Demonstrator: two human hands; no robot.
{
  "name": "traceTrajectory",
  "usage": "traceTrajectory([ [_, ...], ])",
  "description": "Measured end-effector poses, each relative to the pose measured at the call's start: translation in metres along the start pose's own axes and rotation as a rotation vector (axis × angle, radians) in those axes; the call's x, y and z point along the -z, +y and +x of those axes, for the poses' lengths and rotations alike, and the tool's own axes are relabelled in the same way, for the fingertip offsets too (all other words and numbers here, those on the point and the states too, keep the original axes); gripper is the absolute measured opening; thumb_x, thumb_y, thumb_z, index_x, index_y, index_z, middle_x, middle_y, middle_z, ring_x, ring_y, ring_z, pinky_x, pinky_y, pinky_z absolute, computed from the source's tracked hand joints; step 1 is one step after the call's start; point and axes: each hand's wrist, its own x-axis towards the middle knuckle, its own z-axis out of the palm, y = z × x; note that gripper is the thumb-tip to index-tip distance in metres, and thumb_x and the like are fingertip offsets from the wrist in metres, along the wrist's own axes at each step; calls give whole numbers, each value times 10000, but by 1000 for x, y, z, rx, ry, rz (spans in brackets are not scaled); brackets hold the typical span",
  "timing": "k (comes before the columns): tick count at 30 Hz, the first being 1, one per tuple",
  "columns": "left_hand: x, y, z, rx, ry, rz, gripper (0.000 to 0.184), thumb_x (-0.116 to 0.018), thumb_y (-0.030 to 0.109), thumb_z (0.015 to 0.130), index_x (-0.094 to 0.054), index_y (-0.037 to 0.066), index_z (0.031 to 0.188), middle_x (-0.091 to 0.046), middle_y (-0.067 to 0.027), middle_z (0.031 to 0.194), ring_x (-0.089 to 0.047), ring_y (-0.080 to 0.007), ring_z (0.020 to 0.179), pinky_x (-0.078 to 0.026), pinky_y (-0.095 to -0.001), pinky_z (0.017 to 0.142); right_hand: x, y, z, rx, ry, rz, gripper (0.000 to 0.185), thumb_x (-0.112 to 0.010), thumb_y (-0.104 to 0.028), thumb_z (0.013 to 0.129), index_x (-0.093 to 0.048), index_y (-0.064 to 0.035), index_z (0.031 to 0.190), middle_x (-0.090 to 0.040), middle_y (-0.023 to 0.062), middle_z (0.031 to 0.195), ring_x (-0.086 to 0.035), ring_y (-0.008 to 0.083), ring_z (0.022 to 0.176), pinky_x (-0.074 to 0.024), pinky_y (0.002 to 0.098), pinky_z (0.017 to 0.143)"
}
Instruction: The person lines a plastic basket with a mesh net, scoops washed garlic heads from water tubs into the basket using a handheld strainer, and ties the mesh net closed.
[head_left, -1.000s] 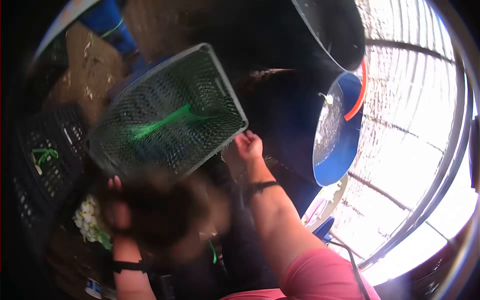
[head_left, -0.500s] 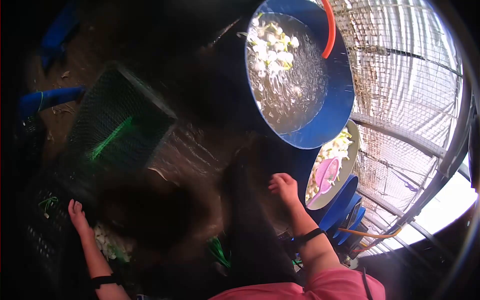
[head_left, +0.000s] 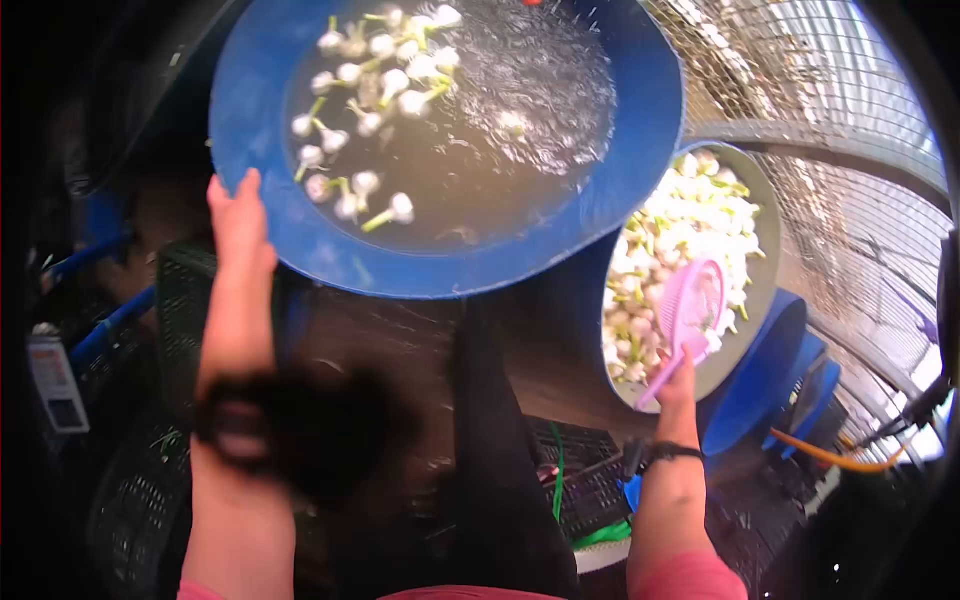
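My left hand (head_left: 240,225) is at the near left rim of a large blue tub (head_left: 400,275), its fingers hooked over the edge. Water fills the tub's middle, and white bulbs with short green stems (head_left: 395,85), like garlic, float mostly on its left side. At the right, my right hand (head_left: 678,382) is closed round the handle of a pink strainer (head_left: 690,300). The strainer rests over a heap of similar bulbs (head_left: 640,265) in a pale-lined tub (head_left: 755,265).
Blue tubs (head_left: 750,385) stand nested at the right, with an orange hose (head_left: 835,455) beside them. Wire mesh (head_left: 800,100) runs along the right side. Dark crates (head_left: 580,490) lie near my feet, others at the left. A dark blur covers part of the lower left.
My left hand has risen from the low crate to the blue tub's rim. My right hand has moved right and taken hold of the pink strainer. The view has shifted closer to the tubs.
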Motion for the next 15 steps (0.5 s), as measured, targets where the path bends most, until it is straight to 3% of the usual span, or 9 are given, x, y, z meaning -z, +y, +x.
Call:
traceTrajectory([
  [2, -14, -10, 9, -89, 200, 104, 384, -435, -5, 847, -436, 39, 1229, -567, -111, 1113, -558, -203, 991, -448, -343, 871, -17, -4, -19, -58, -153, 112, 465, -499, -456, 857, -572, -17, 994, -412, -25, 446, -348, 96, 360, -282, 252, 402],
  [3, -20, -7, 0, -111, 263, 147, 424, -395, -22, 814, -426, 24, 1234, -567, -129, 1122, -573, -211, 986, -446, -322, 857, -22, -3, -29, 7, -259, 79, 401, -502, -401, 861, -578, -23, 971, -411, -9, 432, -393, 113, 358, -313, 258, 395],
  [4, -21, -4, -9, -148, 283, 321, 437, -411, -4, 816, -403, 30, 1252, -567, -157, 1126, -575, -252, 1018, -442, -346, 874, -26, 4, -36, 152, -117, 9, 328, -513, -327, 864, -577, -26, 976, -485, 13, 507, -468, 144, 418, -375, 276, 416],
  [6, -13, 0, -12, -184, 253, 625, 435, -416, 2, 801, -371, 11, 1234, -563, -227, 1113, -567, -350, 1033, -434, -403, 885, -67, 8, -81, 406, -64, 56, 307, -498, -261, 899, -544, -2, 1057, -616, 106, 825, -594, 188, 667, -496, 315, 541],
  [9, -7, 3, -10, -226, 256, 904, 416, -429, 7, 781, -369, -3, 1193, -573, -277, 1048, -559, -437, 978, -432, -461, 859, -134, -4, -161, 564, -178, -60, 326, -480, -253, 917, -530, 30, 1071, -619, 119, 829, -592, 179, 632, -507, 312, 541],
  [10, -5, -4, -6, -269, 269, 843, 420, -438, 11, 777, -373, -1, 1192, -583, -276, 1011, -558, -453, 945, -432, -478, 844, -152, -18, -172, 566, -203, -70, 326, -480, -253, 917, -530, 30, 1071, -619, 119, 829, -592, 179, 632, -507, 312, 541],
  [12, -3, -2, -8, -264, 282, 827, 418, -439, 11, 777, -376, -2, 1190, -580, -273, 1019, -558, -447, 950, -433, -475, 845, -189, -38, -190, 608, -520, -368, 301, -477, -175, 907, -517, 48, 1105, -617, 134, 793, -600, 190, 575, -493, 276, 499],
  [13, -5, -2, -8, -265, 269, 812, 416, -439, 10, 777, -378, -2, 1188, -577, -270, 1027, -559, -442, 955, -434, -471, 846, -221, -41, -193, 663, -439, -525, 273, -489, -134, 900, -520, 60, 1090, -603, 108, 754, -566, 162, 518, -469, 261, 481],
  [15, -3, -3, -8, -247, 284, 794, 419, -440, 16, 780, -379, 1, 1194, -562, -265, 1062, -557, -436, 963, -437, -465, 847, -291, -46, -180, 836, -457, -949, 403, -518, -112, 888, -422, 43, 1246, -560, 62, 702, -507, 104, 524, -424, 247, 473],
])
